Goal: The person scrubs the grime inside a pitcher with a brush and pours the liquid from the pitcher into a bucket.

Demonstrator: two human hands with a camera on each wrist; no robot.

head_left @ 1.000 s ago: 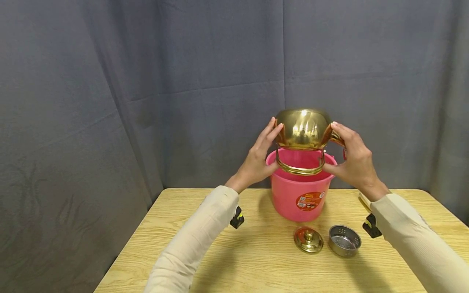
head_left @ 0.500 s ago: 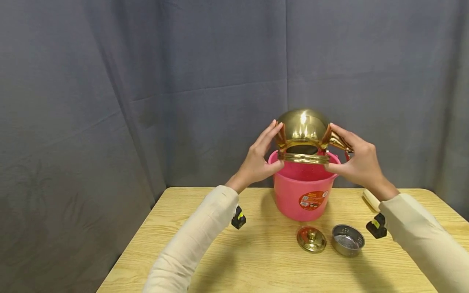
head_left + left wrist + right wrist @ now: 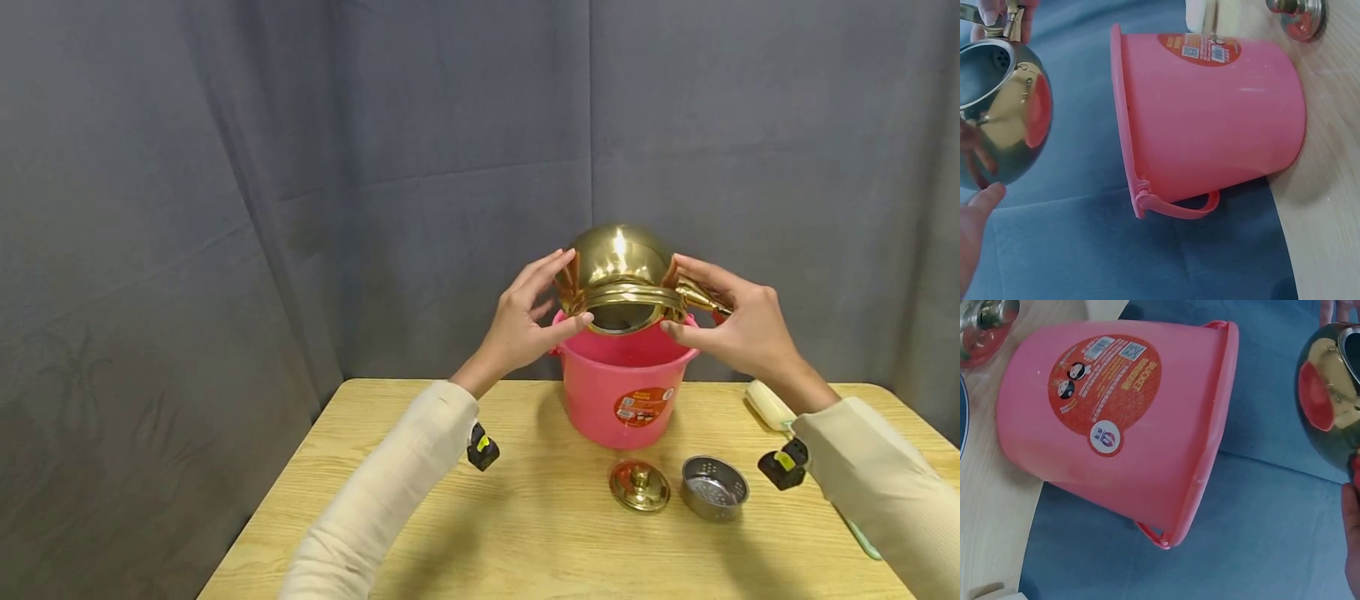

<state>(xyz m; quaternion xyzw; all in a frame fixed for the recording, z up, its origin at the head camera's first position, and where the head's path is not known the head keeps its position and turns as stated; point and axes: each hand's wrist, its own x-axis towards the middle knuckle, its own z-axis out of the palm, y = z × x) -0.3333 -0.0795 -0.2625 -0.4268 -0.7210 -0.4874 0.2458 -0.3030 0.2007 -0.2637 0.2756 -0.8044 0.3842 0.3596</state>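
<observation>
Both hands grip a shiny gold teapot (image 3: 621,250) above the mouth of a pink bucket (image 3: 588,400). My left hand (image 3: 525,321) holds its left side, fingers on the wall and thumb low near the handle. On the other side my right hand (image 3: 742,321) grips it beside the spout. The pot is tipped over, its lidless round opening turned downward and toward me, with the hoop handle lying across that opening. In the left wrist view, the opening of the teapot (image 3: 1019,125) shows a few strainer holes at the spout.
A gold lid (image 3: 640,486) lies on the wooden table (image 3: 540,517) in front of the bucket. Right of it stands a perforated metal infuser basket (image 3: 714,487). Behind the right forearm lies a cream-coloured object (image 3: 768,406). A grey curtain (image 3: 450,250) hangs behind.
The teapot has rolled in both hands, bringing its opening and handle up into sight toward me. It stays over the bucket, and the head view has shifted slightly.
</observation>
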